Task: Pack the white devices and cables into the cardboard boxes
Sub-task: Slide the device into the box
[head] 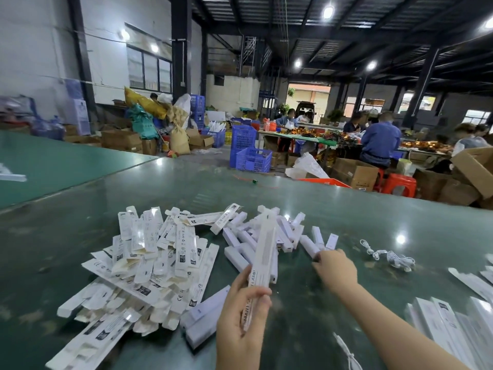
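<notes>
My left hand (241,316) grips a long slim white carton (262,259) near its lower end and holds it tilted up and away over the table. My right hand (334,268) reaches forward and closes its fingertips on the near end of a white device (309,245). More white devices (250,236) lie heaped behind the carton. A big pile of flat white cartons (149,260) covers the table's left. White coiled cables (386,256) lie to the right, and another cable (346,351) trails near my right forearm.
The work surface is a glossy green table (186,188). Closed white cartons (453,324) are stacked at the right edge. Beyond the table stand blue crates (252,158), an orange crate (326,182), brown cardboard boxes (354,173) and several seated people at another bench.
</notes>
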Motion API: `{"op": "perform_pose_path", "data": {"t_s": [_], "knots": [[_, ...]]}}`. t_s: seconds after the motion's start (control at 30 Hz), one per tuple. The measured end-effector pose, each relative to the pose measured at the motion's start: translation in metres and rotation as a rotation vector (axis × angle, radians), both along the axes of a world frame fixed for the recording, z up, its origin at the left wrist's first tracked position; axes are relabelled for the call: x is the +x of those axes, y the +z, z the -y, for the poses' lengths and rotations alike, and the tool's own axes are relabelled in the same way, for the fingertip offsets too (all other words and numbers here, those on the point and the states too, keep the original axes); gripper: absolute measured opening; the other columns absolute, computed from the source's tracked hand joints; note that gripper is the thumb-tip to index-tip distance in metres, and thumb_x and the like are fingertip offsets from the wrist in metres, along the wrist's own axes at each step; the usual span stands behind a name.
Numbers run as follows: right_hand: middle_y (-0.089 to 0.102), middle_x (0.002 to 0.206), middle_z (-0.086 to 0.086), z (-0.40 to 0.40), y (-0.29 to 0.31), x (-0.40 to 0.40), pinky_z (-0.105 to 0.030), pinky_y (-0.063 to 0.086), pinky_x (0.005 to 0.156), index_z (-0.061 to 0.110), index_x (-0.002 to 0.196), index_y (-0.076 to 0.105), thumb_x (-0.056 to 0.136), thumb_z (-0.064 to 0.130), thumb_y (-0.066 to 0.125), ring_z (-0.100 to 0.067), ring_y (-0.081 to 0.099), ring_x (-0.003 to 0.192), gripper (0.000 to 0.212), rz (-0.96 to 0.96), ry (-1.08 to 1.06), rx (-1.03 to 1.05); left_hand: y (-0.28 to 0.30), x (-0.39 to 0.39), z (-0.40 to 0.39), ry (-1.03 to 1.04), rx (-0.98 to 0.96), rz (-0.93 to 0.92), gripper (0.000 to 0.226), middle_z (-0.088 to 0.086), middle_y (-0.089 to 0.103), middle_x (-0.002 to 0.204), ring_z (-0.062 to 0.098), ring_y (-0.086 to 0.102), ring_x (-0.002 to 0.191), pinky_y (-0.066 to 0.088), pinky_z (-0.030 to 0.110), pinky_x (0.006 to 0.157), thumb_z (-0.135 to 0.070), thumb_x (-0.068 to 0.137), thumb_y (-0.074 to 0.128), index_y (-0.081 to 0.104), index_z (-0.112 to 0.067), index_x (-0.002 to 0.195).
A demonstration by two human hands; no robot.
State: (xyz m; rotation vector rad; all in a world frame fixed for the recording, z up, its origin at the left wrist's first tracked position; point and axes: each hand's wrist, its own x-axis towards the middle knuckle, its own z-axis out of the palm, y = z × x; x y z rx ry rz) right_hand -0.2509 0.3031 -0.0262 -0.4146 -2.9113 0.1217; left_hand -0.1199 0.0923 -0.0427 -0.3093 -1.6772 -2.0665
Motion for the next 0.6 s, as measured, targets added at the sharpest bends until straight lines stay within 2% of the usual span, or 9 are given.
{"op": "perform_pose_path", "data": {"t_s": [0.07,0.13,0.2,0.3,0.37,0.4,0.47,0.53,0.6], "knots": [[0.054,0.092,-0.005,0.002,0.006,0.004,-0.029,0.039,0.061,0.016,0.108,0.058,0.092,0.029,0.05,-0.025,0.051,0.096,0.021,-0.135,0.031,-0.006,-0.001,0.0,0.0,-0.021,0.026,0.038,0.026,-0.013,0.058,0.129,0.019,0.066,0.101,0.052,0.027,0.083,-0.02,0.073,0.067,0.065,-0.026,0.098],[0.056,0.094,-0.007,0.002,0.016,0.011,-0.03,0.035,0.058,0.016,0.11,0.054,0.094,0.026,0.05,-0.027,0.053,0.092,0.019,-0.277,0.103,-0.072,0.0,0.001,0.001,-0.1,0.012,0.074,0.053,-0.026,0.066,0.109,0.015,0.069,0.085,0.051,0.018,0.07,-0.022,0.071,0.068,0.051,-0.032,0.12],[0.058,0.095,-0.008,0.003,0.031,0.02,-0.033,0.038,0.06,0.013,0.108,0.053,0.094,0.021,0.053,-0.03,0.056,0.091,0.017,-0.382,0.189,-0.16,0.001,0.001,0.003,-0.157,0.025,0.143,0.066,-0.034,0.067,0.091,0.007,0.068,0.079,0.05,0.014,0.07,-0.024,0.071,0.075,0.042,-0.039,0.127],[0.059,0.091,-0.003,0.005,0.053,0.037,-0.033,0.04,0.067,0.012,0.119,0.049,0.091,0.016,0.058,-0.027,0.058,0.088,0.03,-0.461,0.293,-0.307,0.003,-0.003,0.004,-0.246,0.226,0.339,0.054,-0.012,0.074,0.092,0.01,0.069,0.087,0.052,0.023,0.084,-0.014,0.074,0.076,0.057,-0.023,0.124],[0.061,0.094,-0.003,0.004,0.062,0.047,-0.027,0.041,0.073,0.01,0.122,0.053,0.089,0.01,0.06,-0.022,0.059,0.087,0.034,-0.462,0.329,-0.409,0.005,-0.005,0.006,-0.385,0.438,0.423,0.04,0.009,0.074,0.091,0.019,0.069,0.079,0.053,0.031,0.081,-0.003,0.075,0.066,0.064,-0.002,0.115],[0.063,0.098,-0.004,0.003,0.065,0.052,-0.022,0.041,0.074,0.009,0.119,0.057,0.088,0.007,0.059,-0.02,0.059,0.088,0.031,-0.443,0.346,-0.441,0.008,-0.005,0.006,-0.448,0.524,0.449,0.042,0.015,0.073,0.086,0.021,0.067,0.071,0.052,0.033,0.076,-0.004,0.071,0.063,0.063,0.002,0.113],[0.064,0.102,-0.005,0.002,0.068,0.063,-0.017,0.04,0.074,0.011,0.119,0.061,0.091,0.006,0.054,-0.016,0.059,0.089,0.029,-0.39,0.392,-0.455,0.01,-0.006,0.008,-0.495,0.573,0.462,0.049,0.017,0.072,0.087,0.025,0.063,0.063,0.047,0.036,0.07,-0.005,0.068,0.063,0.06,-0.01,0.117],[0.061,0.103,-0.003,0.001,0.067,0.074,-0.012,0.036,0.072,0.013,0.127,0.057,0.095,0.009,0.047,-0.012,0.055,0.087,0.033,-0.329,0.459,-0.383,0.007,-0.008,0.01,-0.515,0.492,0.443,0.061,0.014,0.072,0.098,0.029,0.067,0.068,0.047,0.037,0.072,0.001,0.065,0.07,0.056,-0.025,0.118],[0.056,0.108,-0.001,0.0,0.059,0.081,-0.009,0.029,0.079,0.012,0.135,0.049,0.098,0.01,0.042,-0.01,0.047,0.093,0.037,-0.269,0.547,-0.245,0.004,-0.008,0.008,-0.511,0.383,0.402,0.07,0.007,0.073,0.099,0.029,0.068,0.074,0.048,0.039,0.076,0.006,0.06,0.075,0.054,-0.028,0.118]]}}
